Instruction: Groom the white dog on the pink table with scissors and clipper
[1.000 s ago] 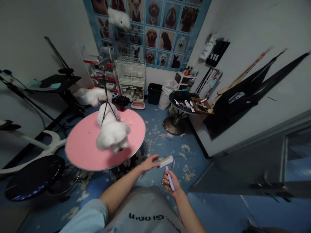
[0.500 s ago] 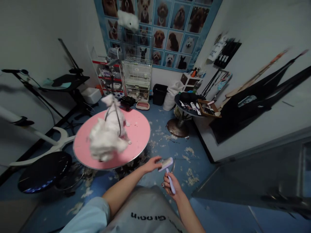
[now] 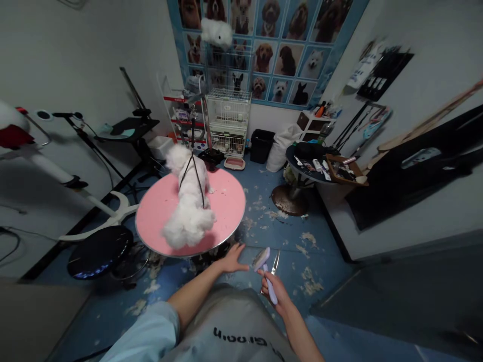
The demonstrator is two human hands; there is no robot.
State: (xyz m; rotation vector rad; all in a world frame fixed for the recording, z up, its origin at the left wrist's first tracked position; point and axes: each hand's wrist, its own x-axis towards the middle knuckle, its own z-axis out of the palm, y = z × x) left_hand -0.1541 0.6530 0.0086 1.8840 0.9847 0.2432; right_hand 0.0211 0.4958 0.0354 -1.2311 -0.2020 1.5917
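A white fluffy dog [image 3: 190,201] in a black harness strap stands on the round pink table [image 3: 230,196], left of centre. My right hand [image 3: 274,289] is closed around the handle of a lilac slicker brush [image 3: 261,258], and a pair of scissors [image 3: 276,262] sticks out of the same hand. Just left of the brush head, my left hand [image 3: 232,259] has its fingers spread and holds nothing. It is near the front edge of the pink table.
A black stool [image 3: 100,251] stands at the left. Behind the table are a white cage [image 3: 228,110] and a black bin [image 3: 261,146]. A round side table [image 3: 305,173] with tools stands at the right. Fur clumps lie on the blue floor [image 3: 260,226].
The view has shifted left. The dog has turned, its head end now hard to tell. My left hand has moved away from the brush head and spread its fingers; the scissors show more.
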